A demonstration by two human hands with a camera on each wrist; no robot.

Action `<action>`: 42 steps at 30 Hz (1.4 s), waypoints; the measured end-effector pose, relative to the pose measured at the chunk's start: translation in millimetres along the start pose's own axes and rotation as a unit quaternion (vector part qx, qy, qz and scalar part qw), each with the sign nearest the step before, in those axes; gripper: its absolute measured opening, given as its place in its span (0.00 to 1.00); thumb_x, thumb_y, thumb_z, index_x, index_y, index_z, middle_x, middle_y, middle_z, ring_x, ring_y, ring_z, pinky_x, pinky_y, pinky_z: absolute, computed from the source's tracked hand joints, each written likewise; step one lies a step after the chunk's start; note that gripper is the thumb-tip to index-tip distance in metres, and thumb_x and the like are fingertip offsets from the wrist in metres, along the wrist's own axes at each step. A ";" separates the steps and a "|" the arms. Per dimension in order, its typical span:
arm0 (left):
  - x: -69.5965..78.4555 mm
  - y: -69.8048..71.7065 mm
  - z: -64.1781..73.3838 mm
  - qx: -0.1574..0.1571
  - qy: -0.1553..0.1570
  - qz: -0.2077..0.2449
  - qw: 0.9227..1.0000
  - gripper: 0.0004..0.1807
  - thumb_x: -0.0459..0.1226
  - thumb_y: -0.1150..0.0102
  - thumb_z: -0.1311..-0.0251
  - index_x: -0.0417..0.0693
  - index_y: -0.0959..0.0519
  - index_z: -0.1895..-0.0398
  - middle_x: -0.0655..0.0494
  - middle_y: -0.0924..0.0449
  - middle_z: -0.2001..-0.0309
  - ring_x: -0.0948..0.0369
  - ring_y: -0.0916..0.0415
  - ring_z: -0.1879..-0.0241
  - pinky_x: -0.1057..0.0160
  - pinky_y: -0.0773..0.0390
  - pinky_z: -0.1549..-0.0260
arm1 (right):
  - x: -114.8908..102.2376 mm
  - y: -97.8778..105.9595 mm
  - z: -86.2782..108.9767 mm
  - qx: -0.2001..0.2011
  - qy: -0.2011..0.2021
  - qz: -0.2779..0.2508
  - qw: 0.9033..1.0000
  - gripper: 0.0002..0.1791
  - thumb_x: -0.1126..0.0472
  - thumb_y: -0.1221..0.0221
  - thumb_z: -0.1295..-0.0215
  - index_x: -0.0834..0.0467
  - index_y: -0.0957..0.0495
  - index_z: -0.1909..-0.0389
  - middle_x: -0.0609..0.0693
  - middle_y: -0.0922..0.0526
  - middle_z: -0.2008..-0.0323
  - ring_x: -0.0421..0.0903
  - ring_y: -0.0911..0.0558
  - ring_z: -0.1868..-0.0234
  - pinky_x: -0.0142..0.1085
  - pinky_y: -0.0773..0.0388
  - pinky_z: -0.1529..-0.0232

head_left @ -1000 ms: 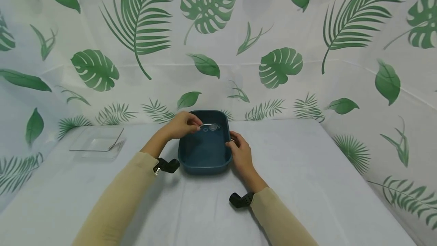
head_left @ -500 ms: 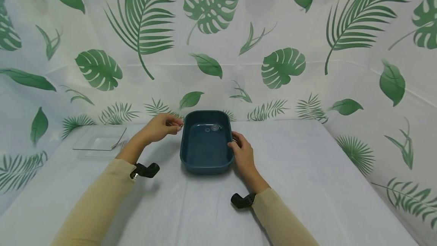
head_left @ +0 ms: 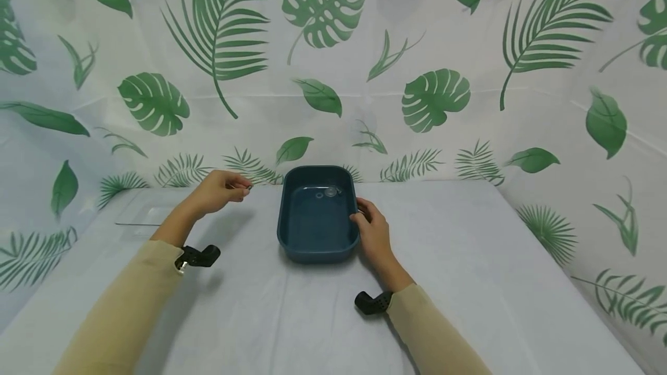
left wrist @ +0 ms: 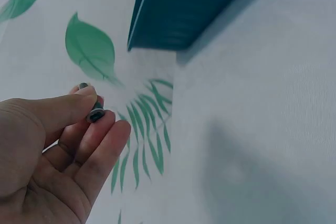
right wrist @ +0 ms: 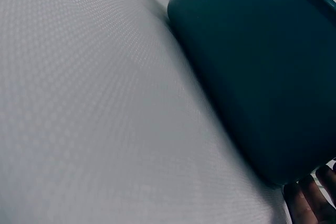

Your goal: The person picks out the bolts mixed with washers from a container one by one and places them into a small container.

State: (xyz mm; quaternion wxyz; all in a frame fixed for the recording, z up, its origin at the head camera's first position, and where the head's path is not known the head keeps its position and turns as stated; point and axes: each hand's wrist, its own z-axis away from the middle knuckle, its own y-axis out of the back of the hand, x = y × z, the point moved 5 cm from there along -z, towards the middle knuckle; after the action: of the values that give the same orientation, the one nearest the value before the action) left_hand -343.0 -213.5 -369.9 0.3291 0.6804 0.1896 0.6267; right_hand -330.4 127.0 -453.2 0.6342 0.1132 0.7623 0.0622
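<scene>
My left hand [head_left: 215,191] is raised over the table to the left of a dark blue tub [head_left: 318,256]. Its thumb and fingers pinch a small dark metal cylinder [left wrist: 96,114] with a hollow-looking end; the fingers hide part of it. My right hand [head_left: 374,233] holds the tub's right side, thumb at the rim and fingers along the outer wall. In the right wrist view, the fingers [right wrist: 302,205] show at the tub's lower corner. Near the tub's far end lie a clear round disc [head_left: 330,191] and a small clear ring [head_left: 319,195].
At the back left of the white-covered table [head_left: 250,305] lies a clear flat tray [head_left: 140,216], partly behind my left forearm. A leaf-printed cloth [head_left: 354,149] hangs behind the table and at its sides.
My left hand has drawn a small metal piece out from over the tub and carried it left, toward the clear tray. The right hand has stayed at the tub's side.
</scene>
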 end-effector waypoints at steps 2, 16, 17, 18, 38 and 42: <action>-2.4 5.7 1.9 0.004 0.004 -0.011 1.000 0.15 0.36 0.46 0.33 0.38 0.22 0.47 0.38 0.20 0.51 0.51 0.19 0.56 0.52 0.20 0.52 | 0.8 0.8 -1.2 0.000 0.000 0.002 1.000 0.23 0.61 0.47 0.38 0.54 0.27 0.40 0.52 0.20 0.43 0.48 0.22 0.41 0.46 0.29 0.38; -32.4 48.6 23.8 0.003 0.033 -0.061 0.998 0.16 0.35 0.46 0.34 0.36 0.24 0.45 0.38 0.21 0.51 0.49 0.18 0.57 0.52 0.19 0.54 | -5.2 6.2 -1.6 -0.004 -0.002 0.000 1.000 0.24 0.60 0.47 0.38 0.53 0.28 0.39 0.52 0.22 0.42 0.48 0.24 0.40 0.47 0.30 0.37; -36.3 51.1 24.8 0.007 0.040 -0.066 0.997 0.16 0.36 0.46 0.33 0.37 0.23 0.45 0.38 0.21 0.51 0.50 0.19 0.57 0.52 0.19 0.55 | -5.8 6.8 -1.6 -0.004 -0.001 0.001 1.000 0.24 0.60 0.47 0.37 0.53 0.28 0.39 0.52 0.22 0.42 0.49 0.24 0.39 0.47 0.30 0.37; -40.2 53.3 25.8 0.009 0.045 -0.068 0.997 0.17 0.36 0.46 0.33 0.37 0.24 0.45 0.38 0.21 0.51 0.50 0.19 0.57 0.51 0.19 0.54 | -6.3 7.4 -1.6 -0.005 -0.001 0.002 1.000 0.24 0.60 0.48 0.37 0.53 0.28 0.39 0.52 0.22 0.41 0.49 0.24 0.39 0.47 0.30 0.37; -100.9 80.8 46.4 0.059 0.109 -0.095 0.988 0.19 0.38 0.46 0.33 0.33 0.24 0.45 0.35 0.19 0.53 0.50 0.18 0.60 0.53 0.18 0.61 | 0.7 4.4 -2.1 -0.011 -0.001 -0.005 1.000 0.24 0.61 0.47 0.37 0.53 0.29 0.38 0.53 0.22 0.41 0.49 0.24 0.39 0.49 0.30 0.38; -112.4 83.4 53.2 0.057 0.122 -0.093 0.987 0.19 0.36 0.45 0.34 0.31 0.24 0.46 0.34 0.19 0.53 0.52 0.17 0.61 0.54 0.17 0.62 | 0.2 -0.3 -1.1 -0.018 -0.001 -0.007 1.000 0.25 0.61 0.47 0.37 0.53 0.29 0.37 0.53 0.23 0.40 0.49 0.25 0.38 0.49 0.29 0.38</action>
State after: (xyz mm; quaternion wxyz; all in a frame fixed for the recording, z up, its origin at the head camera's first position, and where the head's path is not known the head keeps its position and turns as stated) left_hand -319.9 -359.3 -394.5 0.3213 0.5962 0.3260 0.6596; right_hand -331.5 126.8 -453.2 0.6376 0.0966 0.7609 0.0716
